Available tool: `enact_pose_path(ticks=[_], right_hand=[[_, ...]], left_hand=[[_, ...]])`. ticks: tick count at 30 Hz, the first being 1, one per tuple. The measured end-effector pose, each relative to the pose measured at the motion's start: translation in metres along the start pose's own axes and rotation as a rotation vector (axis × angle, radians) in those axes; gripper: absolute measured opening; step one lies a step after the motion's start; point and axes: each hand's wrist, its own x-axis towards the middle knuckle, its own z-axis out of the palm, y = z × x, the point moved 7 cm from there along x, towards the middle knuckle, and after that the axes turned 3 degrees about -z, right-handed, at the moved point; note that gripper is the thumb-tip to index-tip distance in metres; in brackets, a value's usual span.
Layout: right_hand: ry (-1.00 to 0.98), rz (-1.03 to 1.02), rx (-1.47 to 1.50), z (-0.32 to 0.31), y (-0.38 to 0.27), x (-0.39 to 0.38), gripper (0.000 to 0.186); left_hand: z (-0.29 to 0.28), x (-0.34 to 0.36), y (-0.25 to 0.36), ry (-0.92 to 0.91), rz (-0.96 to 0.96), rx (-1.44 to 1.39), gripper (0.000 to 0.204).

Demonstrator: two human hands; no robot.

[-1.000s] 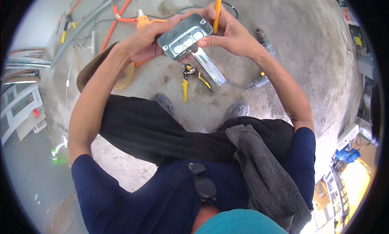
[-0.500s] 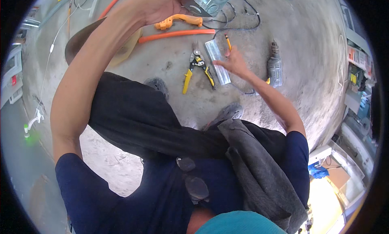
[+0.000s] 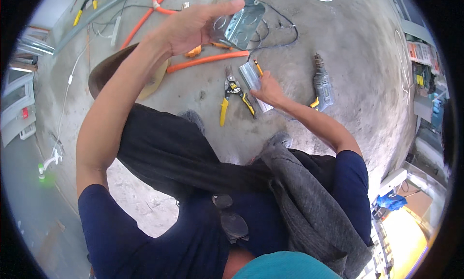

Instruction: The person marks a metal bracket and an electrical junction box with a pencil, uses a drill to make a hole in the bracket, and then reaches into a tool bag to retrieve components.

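Observation:
My left hand [image 3: 198, 27] holds a galvanized metal electrical box [image 3: 241, 22] raised at the top of the view, thumb over its edge. My right hand [image 3: 266, 90] has a yellow-orange pencil [image 3: 258, 66] in its fingers and is over a short silver metal channel [image 3: 251, 78] on the floor, apparently touching it. Just left of the channel lie yellow-handled snips [image 3: 233, 90], jaws upward. A grey power drill [image 3: 323, 80] lies to the right of my right hand.
On the concrete floor [image 3: 348, 47] lie orange tubes [image 3: 203, 61], an orange tool [image 3: 217, 45] behind them, grey conduit [image 3: 87, 22] and black cable [image 3: 290, 33]. A brown disc-like object [image 3: 104, 73] is partly behind my left forearm. Assorted items [image 3: 420, 61] line the right edge.
My hands have parted: my left hand took the box up and leftward, while my right hand moved down to the channel with the pencil, its fingers now more curled.

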Motion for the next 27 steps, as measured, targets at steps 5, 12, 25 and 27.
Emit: enact_pose_path(ticks=[5,12,25,27], right_hand=[[0.085,0.065,0.096,-0.027,-0.004,-0.002,0.065],[0.392,0.017,0.617,-0.132,-0.022,-0.04,0.068],[0.409,-0.199,1.143,-0.208,-0.043,-0.084,0.067],[0.458,-0.231,1.125,-0.208,-0.038,-0.083,0.068]], left_hand=[[0.008,0.01,-0.015,-0.056,-0.095,-0.06,0.05],[0.048,0.018,-0.01,-0.132,-0.154,0.005,0.05],[0.105,0.042,-0.014,-0.188,-0.196,-0.006,0.053],[0.108,0.044,-0.015,-0.188,-0.219,0.005,0.054]])
